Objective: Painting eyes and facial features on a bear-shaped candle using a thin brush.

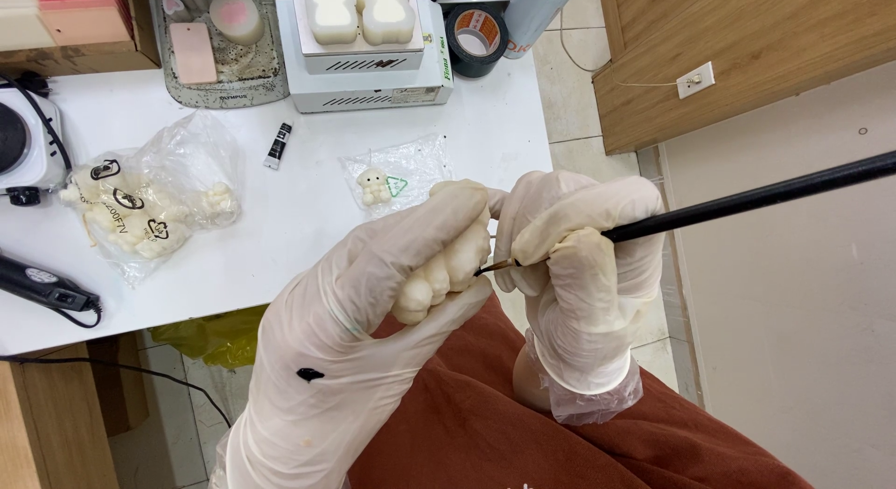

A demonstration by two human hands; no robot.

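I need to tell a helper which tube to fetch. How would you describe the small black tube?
On the white table, look just below the white box at the far edge. The black tube lies there alone, left of a clear bag; it is the only small dark stick-shaped thing.
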